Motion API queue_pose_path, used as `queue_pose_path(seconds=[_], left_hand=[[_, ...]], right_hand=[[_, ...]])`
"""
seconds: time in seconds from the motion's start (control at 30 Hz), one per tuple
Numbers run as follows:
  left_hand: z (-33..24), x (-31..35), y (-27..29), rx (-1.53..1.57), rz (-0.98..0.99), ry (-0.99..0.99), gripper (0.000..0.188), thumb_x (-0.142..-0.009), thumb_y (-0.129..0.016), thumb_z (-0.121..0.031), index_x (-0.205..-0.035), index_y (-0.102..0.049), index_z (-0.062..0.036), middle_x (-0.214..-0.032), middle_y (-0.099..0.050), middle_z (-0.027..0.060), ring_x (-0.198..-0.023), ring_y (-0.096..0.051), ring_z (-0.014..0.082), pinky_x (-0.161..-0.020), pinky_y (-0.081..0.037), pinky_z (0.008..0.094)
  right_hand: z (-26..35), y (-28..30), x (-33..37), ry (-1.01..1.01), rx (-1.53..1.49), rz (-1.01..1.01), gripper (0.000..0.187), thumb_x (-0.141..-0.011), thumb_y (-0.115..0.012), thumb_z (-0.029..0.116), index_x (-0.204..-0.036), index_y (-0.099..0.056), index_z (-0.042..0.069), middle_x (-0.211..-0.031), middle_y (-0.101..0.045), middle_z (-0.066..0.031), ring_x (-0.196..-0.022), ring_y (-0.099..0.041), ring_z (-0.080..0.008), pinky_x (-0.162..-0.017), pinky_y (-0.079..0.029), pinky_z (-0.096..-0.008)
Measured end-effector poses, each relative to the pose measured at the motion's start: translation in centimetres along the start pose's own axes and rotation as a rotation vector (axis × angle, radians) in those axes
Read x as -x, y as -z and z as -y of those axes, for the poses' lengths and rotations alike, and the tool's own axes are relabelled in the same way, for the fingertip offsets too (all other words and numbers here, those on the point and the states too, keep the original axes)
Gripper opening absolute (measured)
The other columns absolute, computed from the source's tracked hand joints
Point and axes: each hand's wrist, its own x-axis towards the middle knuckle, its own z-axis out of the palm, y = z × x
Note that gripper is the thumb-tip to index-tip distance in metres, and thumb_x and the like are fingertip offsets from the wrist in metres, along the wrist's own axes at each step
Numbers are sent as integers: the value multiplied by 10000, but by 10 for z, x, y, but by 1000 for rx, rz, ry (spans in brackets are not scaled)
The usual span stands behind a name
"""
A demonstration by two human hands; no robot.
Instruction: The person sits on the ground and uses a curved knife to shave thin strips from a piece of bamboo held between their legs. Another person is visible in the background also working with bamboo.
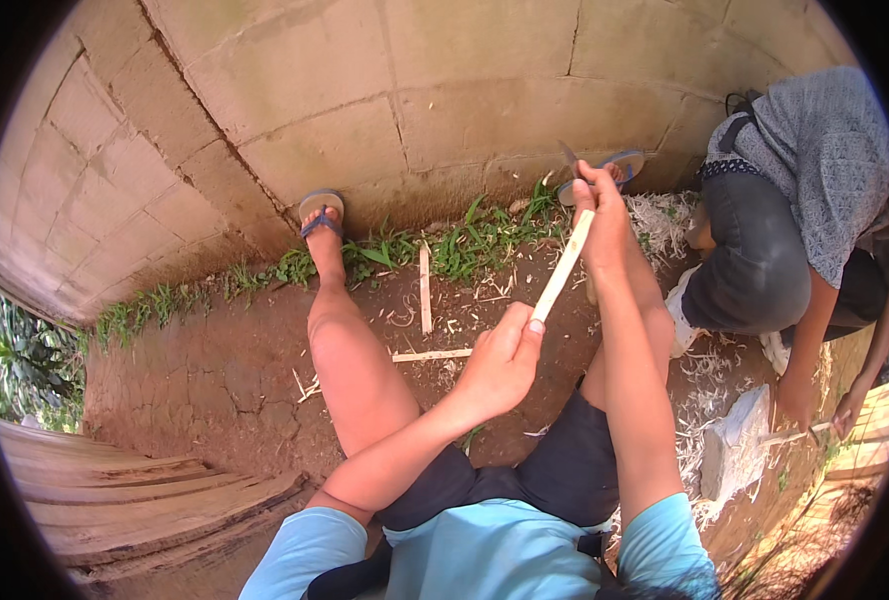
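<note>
My left hand (502, 358) is closed round the lower end of a pale wooden stick (565, 266), which slants up and away to the right. At the stick's far end is my right hand (606, 218), closed on a knife. The knife's thin dark blade (569, 158) sticks out beyond my fingers toward the wall; its handle is hidden in my grip. The stick's far end lies close against my right fingers. On the ground past my hands lie a second stick (426, 290), pointing at the wall, and a third stick (433, 355), lying crosswise and partly hidden by my left hand.
A block wall (485, 110) rises ahead, with grass (465, 245) along its foot. Wood shavings (700, 420) litter the ground. At right a co-worker (775, 250) crouches, hands at a thin stick (790, 437) beside a pale block (735, 440). Wooden planks (145, 500) lie at lower left.
</note>
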Motion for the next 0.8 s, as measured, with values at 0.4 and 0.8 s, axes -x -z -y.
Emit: queue_pose_path(seconds=[0.4,0.8], left_hand=[[-2,-29,55,658,-206,248,236,-1021,-363,-232,-1146,-453,-53,-670,-463,-13,-449,-367,53,-369,-309,211],[4,-21,34,289,-161,98,194,-1029,-343,-212,-982,-461,-65,-647,-449,-5,-536,-412,83,-481,-355,258]], right_hand=[[53,-6,88,217,126,563,259,-885,-602,64,-1143,-611,46,-968,-639,-152,-879,-638,-303,-767,-497,-348],[34,-16,73,335,174,225,221,-909,-570,105,-1123,-619,83,-967,-649,-129,-876,-653,-321,-741,-523,-379]])
